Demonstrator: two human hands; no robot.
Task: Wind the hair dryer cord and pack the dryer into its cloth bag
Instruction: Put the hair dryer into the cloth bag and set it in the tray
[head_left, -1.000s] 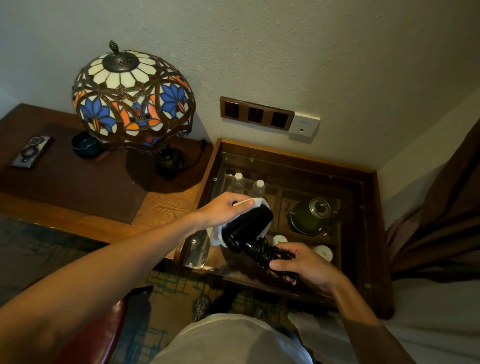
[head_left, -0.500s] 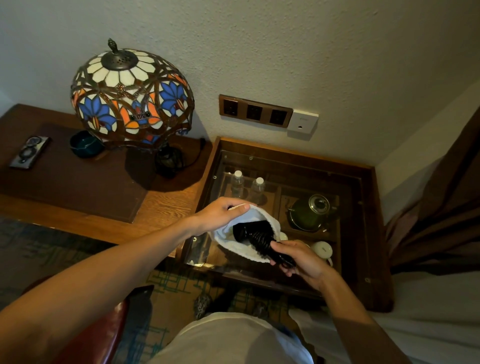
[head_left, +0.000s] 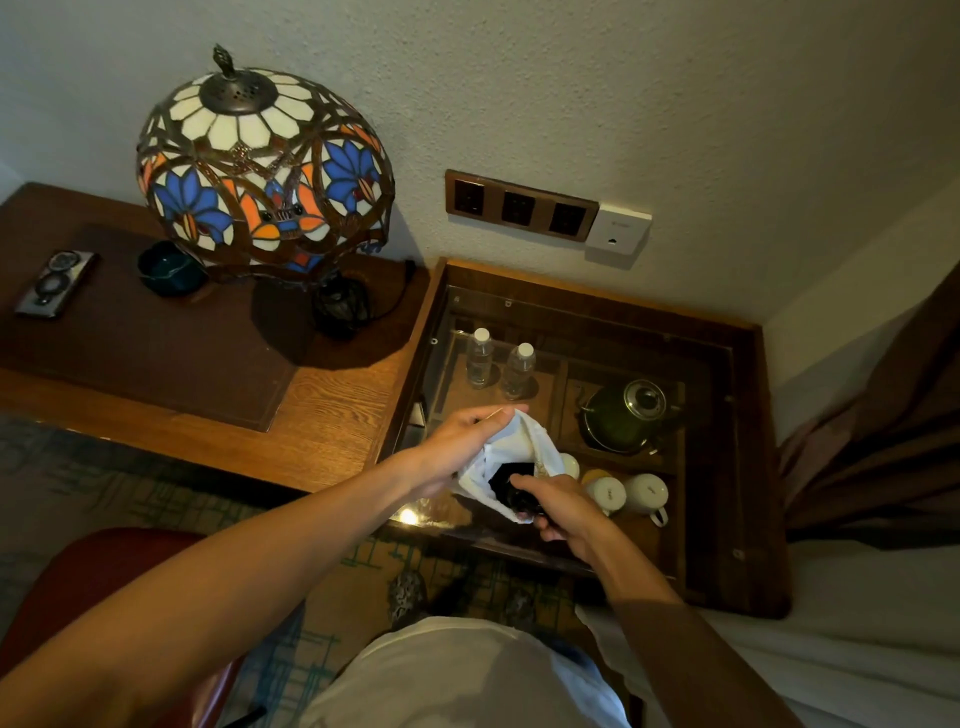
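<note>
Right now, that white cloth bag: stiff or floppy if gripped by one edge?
Probably floppy: the white cloth bag folds and sags where the left hand pinches its rim. It likely won't hold its mouth open unaided. With the black hair dryer going in under the right hand, expect it to hang bottom-heavy.

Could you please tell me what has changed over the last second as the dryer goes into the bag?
The right hand has pushed the dryer from mostly outside to deep inside the bag. The left hand keeps holding the bag's mouth open.
</note>
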